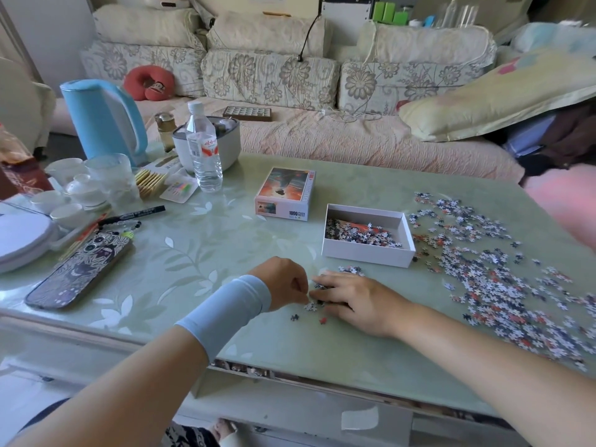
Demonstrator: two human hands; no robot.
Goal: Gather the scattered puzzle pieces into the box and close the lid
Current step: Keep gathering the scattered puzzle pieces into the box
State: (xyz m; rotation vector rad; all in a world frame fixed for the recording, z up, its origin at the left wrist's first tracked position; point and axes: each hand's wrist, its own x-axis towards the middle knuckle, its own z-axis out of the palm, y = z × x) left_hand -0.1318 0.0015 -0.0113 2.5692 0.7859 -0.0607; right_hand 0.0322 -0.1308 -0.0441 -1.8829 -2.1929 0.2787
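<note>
white box (pixel 367 253), blue kettle (pixel 103 121), green leaf-patterned table (pixel 200 240)

Soft daylight fills my view, sheen glinting off the glossy surface (pixel 225 240); my hands cast faint shadows, and the edges bow and blur.
</note>
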